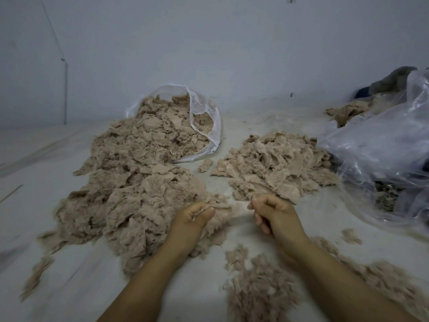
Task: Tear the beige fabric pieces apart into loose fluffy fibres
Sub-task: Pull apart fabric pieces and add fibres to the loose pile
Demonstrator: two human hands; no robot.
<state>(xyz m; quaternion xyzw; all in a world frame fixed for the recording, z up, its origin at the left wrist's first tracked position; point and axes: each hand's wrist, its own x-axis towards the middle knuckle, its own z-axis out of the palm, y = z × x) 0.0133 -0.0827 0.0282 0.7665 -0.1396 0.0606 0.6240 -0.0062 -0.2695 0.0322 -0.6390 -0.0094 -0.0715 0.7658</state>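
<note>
A thin beige fabric piece (pixel 234 211) is stretched between my two hands low in the middle of the view. My left hand (pixel 197 216) grips its left end with curled fingers. My right hand (pixel 270 212) pinches the right end between thumb and fingers. A big pile of beige fabric pieces (pixel 130 182) spreads to the left of my hands. A smaller pile of pieces (pixel 274 166) lies just beyond my right hand. Loose fluffy fibres (pixel 262 289) lie on the floor under my right forearm.
An open clear plastic bag (pixel 206 122) full of beige pieces lies behind the big pile. A large crumpled plastic bag (pixel 380 154) fills the right side, with grey cloth (pixel 394 80) behind it. A pale wall (pixel 209 43) stands at the back of the whitish floor (pixel 92 282).
</note>
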